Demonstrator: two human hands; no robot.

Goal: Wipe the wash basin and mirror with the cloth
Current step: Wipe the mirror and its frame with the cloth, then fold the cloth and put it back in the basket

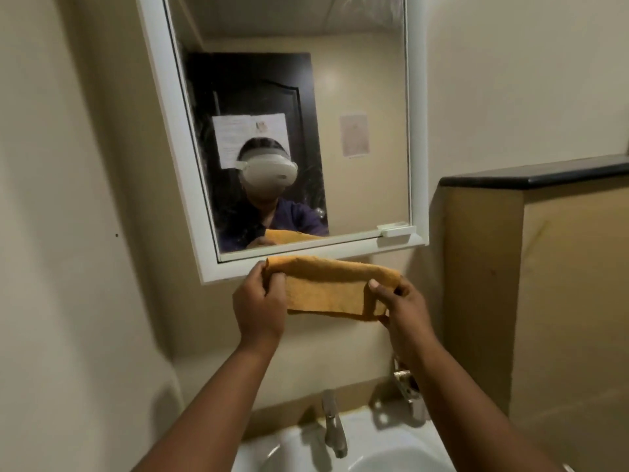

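Note:
An orange cloth (326,284) is stretched out folded between my two hands, just below the bottom edge of the white-framed mirror (367,137). My left hand (260,301) grips its left end and my right hand (398,308) pinches its right end. Neither the cloth nor my hands touch the glass. The glass shows smears and spots on its lower left part. The white wash basin (391,434) lies at the bottom of the view, under my forearms, with a steel tap (333,424) at its back rim.
A second metal fitting (408,386) sticks out of the wall right of the tap, partly behind my right forearm. A half-height partition with a dark top ledge (544,175) stands close on the right. A beige wall closes in on the left.

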